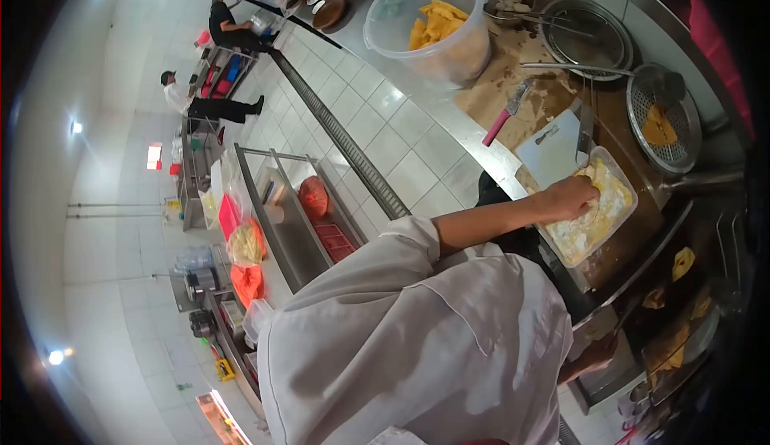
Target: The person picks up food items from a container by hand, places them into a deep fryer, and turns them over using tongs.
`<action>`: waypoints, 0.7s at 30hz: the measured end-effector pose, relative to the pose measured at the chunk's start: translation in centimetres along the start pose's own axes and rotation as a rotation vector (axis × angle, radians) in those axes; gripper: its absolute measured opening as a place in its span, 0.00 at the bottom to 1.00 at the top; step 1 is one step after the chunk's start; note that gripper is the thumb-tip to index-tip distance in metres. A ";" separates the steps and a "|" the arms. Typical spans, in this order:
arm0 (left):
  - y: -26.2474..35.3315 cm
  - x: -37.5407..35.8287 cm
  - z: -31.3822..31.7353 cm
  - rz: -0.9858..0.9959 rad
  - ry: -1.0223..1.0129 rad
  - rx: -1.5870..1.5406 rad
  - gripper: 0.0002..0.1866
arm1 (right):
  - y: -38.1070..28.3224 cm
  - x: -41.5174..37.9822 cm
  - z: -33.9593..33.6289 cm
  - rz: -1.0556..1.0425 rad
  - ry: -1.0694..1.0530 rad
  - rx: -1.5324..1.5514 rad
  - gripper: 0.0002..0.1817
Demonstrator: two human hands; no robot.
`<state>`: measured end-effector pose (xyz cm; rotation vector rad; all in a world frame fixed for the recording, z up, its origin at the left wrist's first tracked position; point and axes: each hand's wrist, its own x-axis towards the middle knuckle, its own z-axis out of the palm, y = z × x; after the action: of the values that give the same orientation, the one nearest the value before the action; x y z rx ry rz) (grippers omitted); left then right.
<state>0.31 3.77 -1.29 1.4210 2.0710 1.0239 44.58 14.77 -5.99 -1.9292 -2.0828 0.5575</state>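
Note:
My left hand (571, 197) is in a rectangular tub (630, 178) of yellow food pieces coated with white flour. Its fingers are curled down into the coating, and what they hold is hidden. My right hand (595, 355), partly covered by the white coat (417, 325), is closed round a thin dark handle beside the fryer area. Several yellow-brown pieces (683, 263) are in that dark area. A white board (552, 148) and a metal utensil (585, 134) lie against the tub.
A clear bucket (385, 32) holds orange-yellow pieces. Near it are a pink-handled knife (505, 116), a metal strainer (688, 116) with one piece, and a round pan (618, 36). Shelving (297, 248) stands across the tiled floor. Two people (227, 24) are in the background.

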 end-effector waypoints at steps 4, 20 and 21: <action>-0.2 0.1 0.5 0.009 0.011 -0.022 0.17 | -0.8 0.0 -0.9 0.038 -0.017 0.000 0.28; 5.0 0.3 -2.6 -0.079 -0.058 -0.027 0.12 | -3.9 -5.2 -2.9 0.147 0.280 0.178 0.19; 6.2 0.5 -2.7 -0.097 -0.102 0.033 0.12 | -3.6 -5.8 -2.7 0.186 0.269 0.195 0.19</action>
<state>2.00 4.57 5.21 1.3452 2.0702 0.8646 43.06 9.11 -1.51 -1.9718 -1.6368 0.4863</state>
